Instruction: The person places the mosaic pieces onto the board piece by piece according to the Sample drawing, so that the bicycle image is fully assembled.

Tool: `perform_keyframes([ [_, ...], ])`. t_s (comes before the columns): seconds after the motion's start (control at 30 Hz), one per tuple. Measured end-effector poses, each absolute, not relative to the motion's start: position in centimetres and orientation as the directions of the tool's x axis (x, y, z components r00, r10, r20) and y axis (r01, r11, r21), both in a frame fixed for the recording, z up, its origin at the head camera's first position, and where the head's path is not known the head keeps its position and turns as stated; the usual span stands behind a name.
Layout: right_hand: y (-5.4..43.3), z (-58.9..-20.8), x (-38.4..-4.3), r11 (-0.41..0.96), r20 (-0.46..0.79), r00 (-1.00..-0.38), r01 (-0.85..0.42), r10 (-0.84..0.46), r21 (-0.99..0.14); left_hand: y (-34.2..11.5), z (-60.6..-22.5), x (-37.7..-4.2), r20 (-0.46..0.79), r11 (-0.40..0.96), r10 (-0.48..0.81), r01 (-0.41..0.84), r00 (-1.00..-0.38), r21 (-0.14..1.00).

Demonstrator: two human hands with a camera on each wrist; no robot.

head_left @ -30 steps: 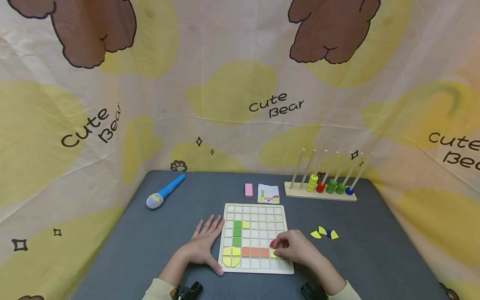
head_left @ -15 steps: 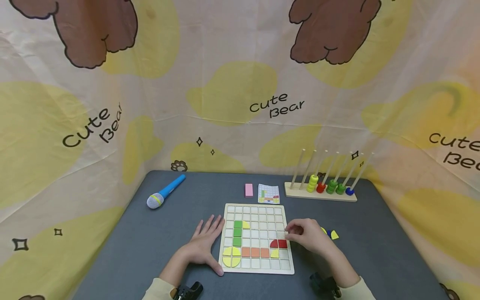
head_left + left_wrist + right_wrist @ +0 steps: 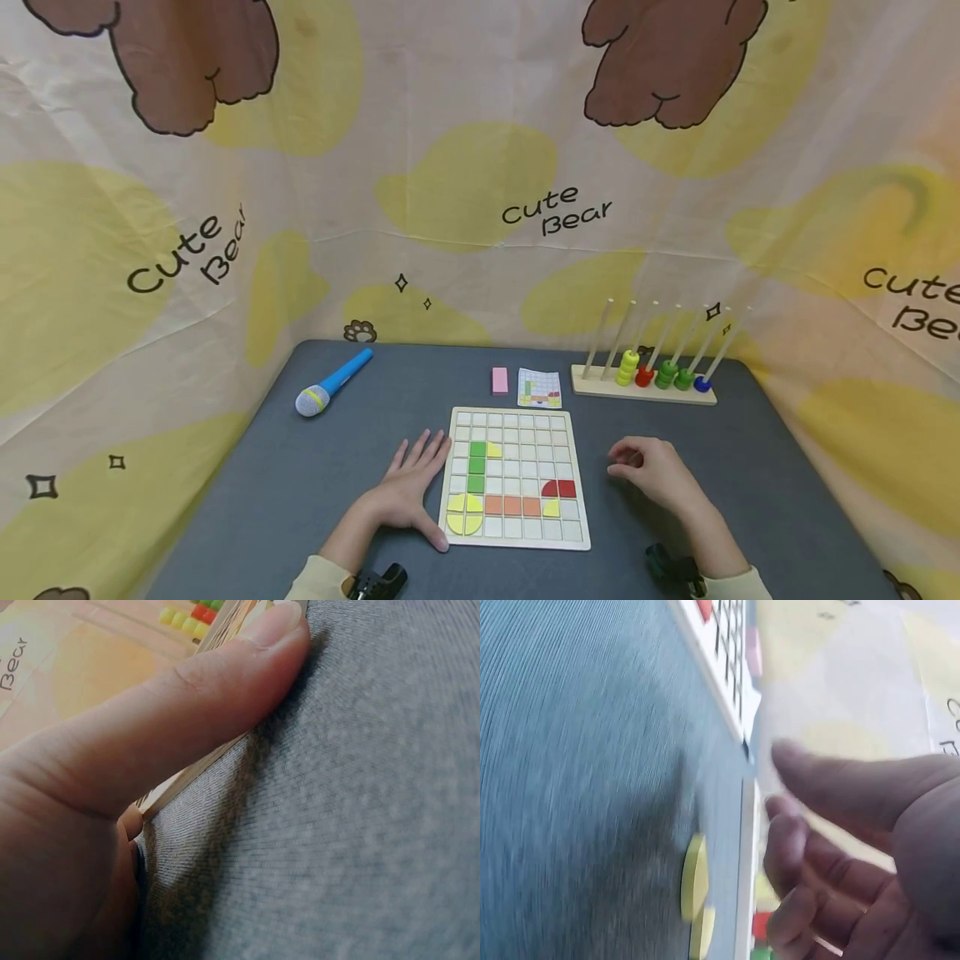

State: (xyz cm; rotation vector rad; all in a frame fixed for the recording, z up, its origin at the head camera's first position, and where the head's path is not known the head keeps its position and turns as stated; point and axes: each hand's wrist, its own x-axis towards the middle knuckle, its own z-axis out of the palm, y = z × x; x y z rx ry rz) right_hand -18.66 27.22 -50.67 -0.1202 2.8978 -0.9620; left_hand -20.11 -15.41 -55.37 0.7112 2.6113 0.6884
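Note:
My left hand (image 3: 405,492) lies spread on the table, with fingertips and thumb against the left edge of a white grid board (image 3: 525,467). The board carries green squares (image 3: 477,461), orange squares (image 3: 512,506), yellow quarter-round pieces (image 3: 464,514), and a red rounded piece (image 3: 551,488) beside a red square (image 3: 567,489). Right of the board, my right hand (image 3: 651,471) hovers over the table, fingers loosely bent and thumb apart, holding nothing. In the right wrist view, yellow pieces (image 3: 695,877) lie on the cloth below its fingertips. The head view hides them behind this hand.
Behind the board lie a pink block (image 3: 499,381) and a pattern card (image 3: 539,388). A wooden peg rack (image 3: 645,385) with coloured beads stands at the back right. A blue toy microphone (image 3: 333,383) lies at the back left. A printed cloth (image 3: 450,208) hangs behind the table.
My right hand has left the board's right side and moved right, over the loose pieces. The red square, hidden by it at first, now shows. My left hand stays put.

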Motion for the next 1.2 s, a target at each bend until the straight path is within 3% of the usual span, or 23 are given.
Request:
perform_keyframes([
  [0.17,28.5,-50.9,-18.5,0.871,-0.085,-0.994,-0.017,-0.068,-0.491,-15.3,-55.3,-20.1,-0.197,0.755,0.549,0.381,-0.812,0.533],
  [0.33,29.1,-51.5,-18.6,0.890,-0.122,-0.991,0.003,-0.060,-0.456,-15.3,-55.3,-20.0,-0.197,0.755,0.547,0.378,-0.814,0.536],
  [0.97,30.3,-52.7,-18.7,0.884,-0.128,-0.992,0.056,-0.004,-0.465,-15.4,-55.7,-20.1,-0.201,0.766,0.539,0.377,-0.818,0.522],
  [1.2,29.7,-52.4,-18.6,0.849,-0.101,-0.993,0.000,-0.062,-0.528,-15.4,-55.7,-20.1,-0.198,0.763,0.541,0.377,-0.818,0.526],
])
